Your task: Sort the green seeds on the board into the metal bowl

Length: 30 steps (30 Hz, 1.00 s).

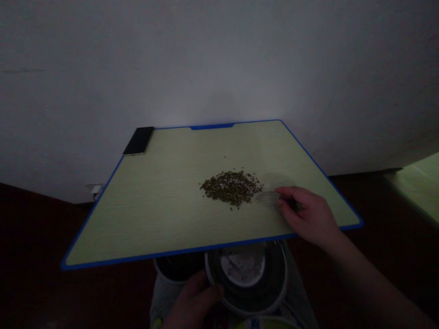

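A loose heap of small brown-green grains or beans [231, 187] lies on a pale board with a blue rim [154, 196]. My right hand [307, 212] pinches a clear plastic protractor [269, 199], whose left edge lies close to the right side of the heap. Below the board's front edge, my left hand [197, 297] grips the rim of a round metal bowl [247, 278] at its left side. The bowl is tilted toward me and partly hidden under the board. A second round container [180, 267] sits behind it to the left, its inside too dark to make out.
A dark phone or tablet [139, 140] rests at the board's far left corner. The white wall [219, 59] rises right behind the board. A wall socket with a plug [96, 189] is at the left. Another pale surface [421, 178] shows at the far right.
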Tool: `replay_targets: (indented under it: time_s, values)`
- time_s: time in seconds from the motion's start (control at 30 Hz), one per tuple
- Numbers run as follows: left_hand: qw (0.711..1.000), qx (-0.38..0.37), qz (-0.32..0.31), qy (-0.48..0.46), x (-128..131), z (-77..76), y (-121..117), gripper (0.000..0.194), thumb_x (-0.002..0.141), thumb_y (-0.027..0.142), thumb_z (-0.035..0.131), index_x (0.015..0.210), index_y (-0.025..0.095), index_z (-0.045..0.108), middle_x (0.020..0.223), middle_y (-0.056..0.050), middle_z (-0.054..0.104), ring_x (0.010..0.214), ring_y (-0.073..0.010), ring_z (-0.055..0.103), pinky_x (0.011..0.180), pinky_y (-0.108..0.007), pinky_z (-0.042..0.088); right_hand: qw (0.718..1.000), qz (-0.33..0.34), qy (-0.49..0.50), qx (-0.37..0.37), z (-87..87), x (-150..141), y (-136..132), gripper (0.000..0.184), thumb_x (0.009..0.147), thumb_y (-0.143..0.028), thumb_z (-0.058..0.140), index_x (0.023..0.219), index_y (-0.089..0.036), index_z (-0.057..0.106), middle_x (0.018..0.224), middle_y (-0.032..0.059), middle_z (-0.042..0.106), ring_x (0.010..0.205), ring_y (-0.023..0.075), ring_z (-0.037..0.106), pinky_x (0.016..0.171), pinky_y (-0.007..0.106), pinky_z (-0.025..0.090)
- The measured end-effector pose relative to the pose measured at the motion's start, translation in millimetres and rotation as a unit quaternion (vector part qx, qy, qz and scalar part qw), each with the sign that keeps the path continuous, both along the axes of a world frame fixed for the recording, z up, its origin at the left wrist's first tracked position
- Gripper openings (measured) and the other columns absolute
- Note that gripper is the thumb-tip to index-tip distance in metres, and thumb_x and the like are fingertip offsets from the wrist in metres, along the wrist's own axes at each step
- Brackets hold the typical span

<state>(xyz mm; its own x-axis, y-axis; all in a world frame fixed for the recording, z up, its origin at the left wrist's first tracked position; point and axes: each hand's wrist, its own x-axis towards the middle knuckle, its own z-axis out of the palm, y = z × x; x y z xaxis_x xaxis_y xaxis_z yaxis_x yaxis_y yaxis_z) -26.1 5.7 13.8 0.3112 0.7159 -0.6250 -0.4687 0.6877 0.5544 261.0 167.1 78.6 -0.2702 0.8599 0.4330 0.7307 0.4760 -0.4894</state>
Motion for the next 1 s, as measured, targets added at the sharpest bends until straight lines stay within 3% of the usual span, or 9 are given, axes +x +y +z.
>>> replay_targets:
  time_s: [0.13,0.27,0.57,0.7,1.0]
  values:
    - [1.0,0.005,-0.016,-0.003,-2,-1.3,1,0.045,0.077,0.037,0.094,0.114,0.013,0.084,0.094,-0.017,0.087,0.09,-0.0324,0.081,0.087,-0.043,0.06,1.0,0.016,-0.002,-0.014,0.3,0,-3,0.022,0.094,-0.026,0.059,0.105,-0.023,0.077,0.089,0.0068,0.082,0.073,0.0229,0.077,0.067,0.035,0.063]
    - [1.0,0.014,-0.006,-0.021,2,-0.3,3,0.048,0.074,0.04,0.095,0.113,0.014,0.085,0.094,-0.017,0.088,0.101,-0.0356,0.08,0.096,-0.045,0.059,1.0,0.026,-0.003,-0.014,0.6,-4,-4,0.022,0.096,-0.027,0.058,0.107,-0.023,0.077,0.09,0.0069,0.082,0.075,0.0231,0.077,0.069,0.035,0.063]
    - [1.0,-0.002,0.019,-0.001,5,7.5,3,0.042,0.071,0.034,0.095,0.107,0.014,0.086,0.094,-0.015,0.089,0.104,-0.0366,0.081,0.106,-0.05,0.055,1.0,-0.007,-0.001,0.019,-3.1,-5,-2,0.023,0.095,-0.026,0.059,0.107,-0.02,0.078,0.089,0.0083,0.082,0.074,0.024,0.077,0.069,0.036,0.064]
    - [1.0,0.008,0.009,0.0,4,10.3,4,0.039,0.074,0.034,0.093,0.107,0.016,0.088,0.094,-0.014,0.089,0.1,-0.0335,0.08,0.097,-0.044,0.058,1.0,-0.019,-0.006,0.018,-3.4,-5,-2,0.024,0.094,-0.027,0.059,0.107,-0.021,0.078,0.091,0.0085,0.083,0.075,0.0246,0.077,0.07,0.038,0.064]
    - [1.0,0.007,-0.008,0.004,-2,-0.1,1,0.041,0.077,0.036,0.093,0.112,0.015,0.086,0.088,-0.013,0.088,0.076,-0.025,0.078,0.081,-0.038,0.059,1.0,0.002,-0.009,0.018,-2.5,-7,3,0.025,0.095,-0.024,0.058,0.11,-0.019,0.078,0.093,0.0094,0.083,0.077,0.0239,0.078,0.072,0.036,0.064]
